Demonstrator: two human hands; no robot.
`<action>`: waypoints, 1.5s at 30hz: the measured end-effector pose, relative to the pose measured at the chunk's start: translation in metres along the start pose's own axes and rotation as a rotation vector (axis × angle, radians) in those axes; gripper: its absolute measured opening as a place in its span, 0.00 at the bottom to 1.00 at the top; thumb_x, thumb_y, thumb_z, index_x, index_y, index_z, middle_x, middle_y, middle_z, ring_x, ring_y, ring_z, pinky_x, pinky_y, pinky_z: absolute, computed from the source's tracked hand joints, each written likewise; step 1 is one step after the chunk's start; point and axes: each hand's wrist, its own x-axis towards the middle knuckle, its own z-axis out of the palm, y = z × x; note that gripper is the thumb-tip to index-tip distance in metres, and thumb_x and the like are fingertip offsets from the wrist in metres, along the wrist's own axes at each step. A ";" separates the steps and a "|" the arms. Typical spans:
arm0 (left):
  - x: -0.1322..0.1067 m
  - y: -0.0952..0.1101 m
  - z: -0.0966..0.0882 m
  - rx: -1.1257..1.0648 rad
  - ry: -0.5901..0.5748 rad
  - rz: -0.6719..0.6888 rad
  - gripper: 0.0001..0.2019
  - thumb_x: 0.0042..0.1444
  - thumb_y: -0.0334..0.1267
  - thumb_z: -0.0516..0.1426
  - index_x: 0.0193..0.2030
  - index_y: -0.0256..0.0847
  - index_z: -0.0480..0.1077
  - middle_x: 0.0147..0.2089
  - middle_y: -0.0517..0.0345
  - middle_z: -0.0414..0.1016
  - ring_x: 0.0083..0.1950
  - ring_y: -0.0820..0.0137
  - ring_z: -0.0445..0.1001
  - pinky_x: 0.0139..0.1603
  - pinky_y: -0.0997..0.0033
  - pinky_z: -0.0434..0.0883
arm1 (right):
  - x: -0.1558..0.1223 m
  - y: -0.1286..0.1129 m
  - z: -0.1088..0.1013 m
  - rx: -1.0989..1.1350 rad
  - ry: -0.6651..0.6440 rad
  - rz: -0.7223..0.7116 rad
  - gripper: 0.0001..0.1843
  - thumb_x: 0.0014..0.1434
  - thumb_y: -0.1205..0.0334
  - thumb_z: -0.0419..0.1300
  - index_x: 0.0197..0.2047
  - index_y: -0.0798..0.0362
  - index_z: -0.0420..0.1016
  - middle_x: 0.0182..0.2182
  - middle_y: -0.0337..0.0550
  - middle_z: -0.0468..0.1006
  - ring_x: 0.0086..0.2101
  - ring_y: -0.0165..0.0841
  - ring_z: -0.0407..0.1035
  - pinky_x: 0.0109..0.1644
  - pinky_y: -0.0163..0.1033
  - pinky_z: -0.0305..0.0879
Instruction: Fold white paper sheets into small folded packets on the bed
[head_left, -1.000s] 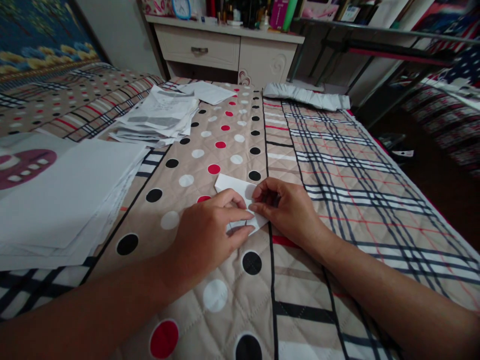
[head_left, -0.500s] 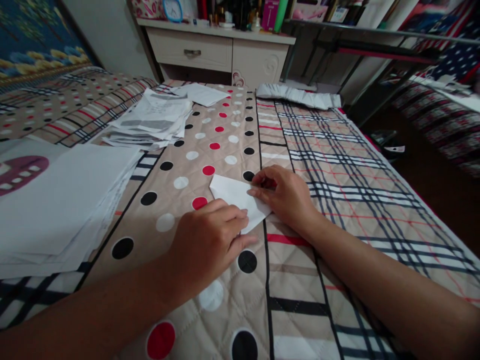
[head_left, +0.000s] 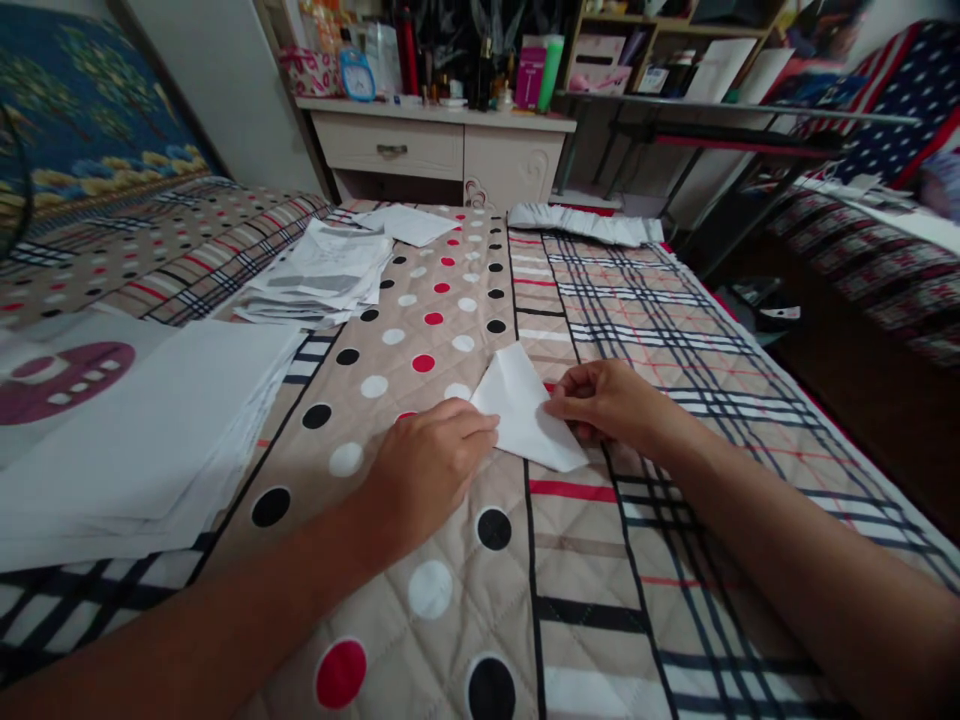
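A folded sheet of white paper [head_left: 523, 408] lies on the patterned bedspread [head_left: 465, 680], its narrow end pointing away from me. My left hand [head_left: 435, 465] holds its left edge, thumb and fingers together at the paper; the thumb is mostly hidden beneath the hand. On the opposite side, my right hand [head_left: 600, 402] pinches the right edge between thumb and forefinger, with the other fingers curled in. Both forearms reach in from the bottom corners.
At left lie a stack of white sheets [head_left: 172, 430] with a purple print and a second pile of papers [head_left: 322, 270]. Another folded paper [head_left: 409, 224] and a silvery-white rolled strip [head_left: 585, 224] lie at the far end. A dresser [head_left: 420, 145] stands beyond the bed.
The folded paper has turned, so its narrow end now points away from me. My right hand has shifted rightward along with it and grips the right edge. The view has tilted up slightly.
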 end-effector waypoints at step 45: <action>0.047 -0.011 0.010 -0.869 0.052 -0.615 0.18 0.49 0.33 0.64 0.49 0.37 0.73 0.35 0.57 0.78 0.34 0.72 0.76 0.36 0.72 0.74 | -0.035 0.020 0.013 0.179 0.023 -0.261 0.13 0.56 0.52 0.62 0.31 0.54 0.72 0.25 0.37 0.72 0.25 0.29 0.64 0.26 0.33 0.59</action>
